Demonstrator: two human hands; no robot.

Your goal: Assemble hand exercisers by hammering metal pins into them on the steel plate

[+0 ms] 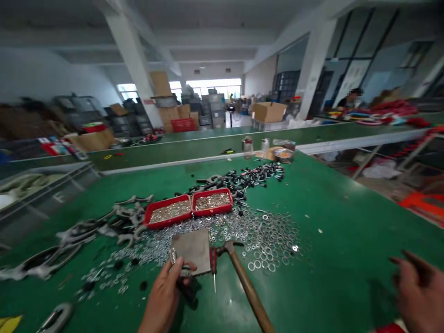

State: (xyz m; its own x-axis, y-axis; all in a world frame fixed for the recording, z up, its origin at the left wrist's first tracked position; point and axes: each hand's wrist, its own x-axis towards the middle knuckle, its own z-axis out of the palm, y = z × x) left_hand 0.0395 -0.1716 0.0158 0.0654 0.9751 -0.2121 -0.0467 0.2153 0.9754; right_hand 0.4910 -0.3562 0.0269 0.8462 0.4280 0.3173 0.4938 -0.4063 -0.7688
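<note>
My left hand [163, 289] sits at the bottom centre, its fingers closed on a small ribbed metal part [172, 255] at the corner of a square steel plate [190, 252]. Just right of the plate lie a wooden-handled hammer [248, 286] and a red-handled spike [213, 261]. Loose steel washers [267, 240] spread across the green bench top [347, 240]. My right hand [418, 293], blurred, hovers apart at the lower right, fingers spread. Two red trays [163, 221] of small metal parts stand beyond the plate.
Black bolts [249, 178] lie behind the trays, with grey metal fittings [121, 222] to the left. Jars and a bowl [282, 154] stand at the bench's far end. Another green bench lies beyond, and a co-worker [352, 98] sits at far right.
</note>
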